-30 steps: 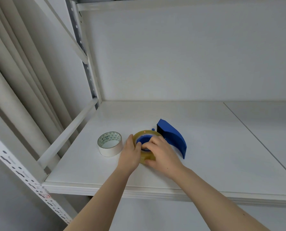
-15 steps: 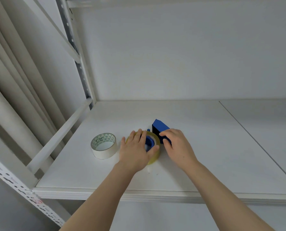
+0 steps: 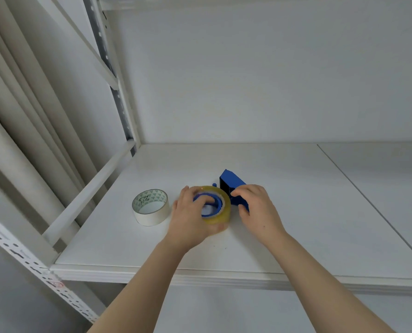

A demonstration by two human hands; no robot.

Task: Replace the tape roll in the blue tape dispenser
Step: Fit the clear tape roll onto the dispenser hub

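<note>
The blue tape dispenser [image 3: 231, 186] lies on the white shelf [image 3: 296, 212], its handle end pointing back and right. A yellowish clear tape roll [image 3: 220, 213] sits around its blue hub [image 3: 212, 207]. My left hand [image 3: 190, 217] grips that roll from the left, fingers over its rim and into the hub. My right hand [image 3: 255, 210] holds the dispenser body from the right, covering its near half. A second roll, white with a green patterned core [image 3: 150, 206], rests flat on the shelf to the left, apart from both hands.
The shelf's back wall [image 3: 248, 80] and a perforated upright [image 3: 118, 97] stand behind. A diagonal brace [image 3: 87, 195] runs along the shelf's left side. The shelf's front edge [image 3: 224, 277] is near my forearms. A seam [image 3: 358, 191] splits the shelf at right.
My left hand has slid lower on the yellowish roll, uncovering its top and the blue hub. My right hand, which moved from the roll to the dispenser body, stays there.
</note>
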